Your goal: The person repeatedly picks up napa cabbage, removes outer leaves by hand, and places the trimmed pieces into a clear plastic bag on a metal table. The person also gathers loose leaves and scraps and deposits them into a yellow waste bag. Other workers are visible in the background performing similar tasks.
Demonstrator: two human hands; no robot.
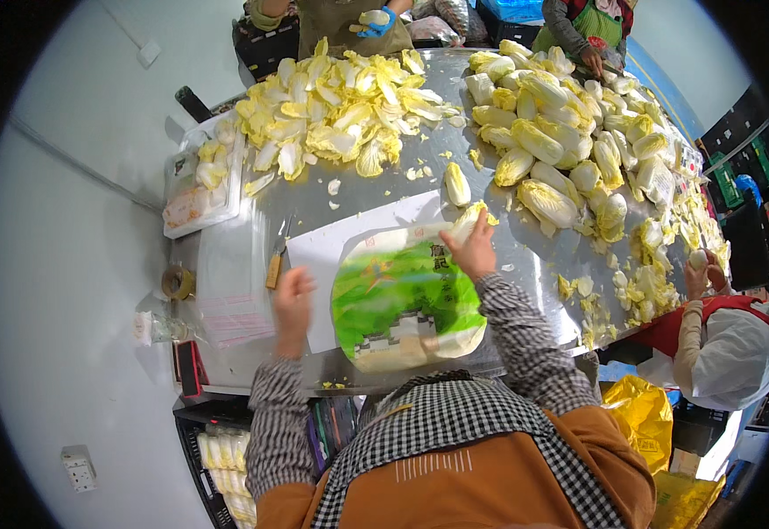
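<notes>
My right hand (473, 250) is wrapped around a small napa cabbage head (469, 221), just past the upper right edge of a round, green printed sheet (397, 291). The sheet bears lettering and a picture of white buildings. Below it lies a white board or paper (315, 254). Blurred, with fingers partly curled, my left hand (294, 301) hovers at the sheet's left; nothing shows in it. Close beyond my right hand is another trimmed napa cabbage head (457, 184). A knife with a wooden handle (274, 270) rests left of the white board.
Loose cabbage leaves (338, 106) cover the far left of the metal table (268, 205); cabbage heads (549, 139) heap at right. Clear plastic bags (232, 284), a tape roll (178, 282) and a white tray (202, 178) sit left. Co-workers stand across and at right.
</notes>
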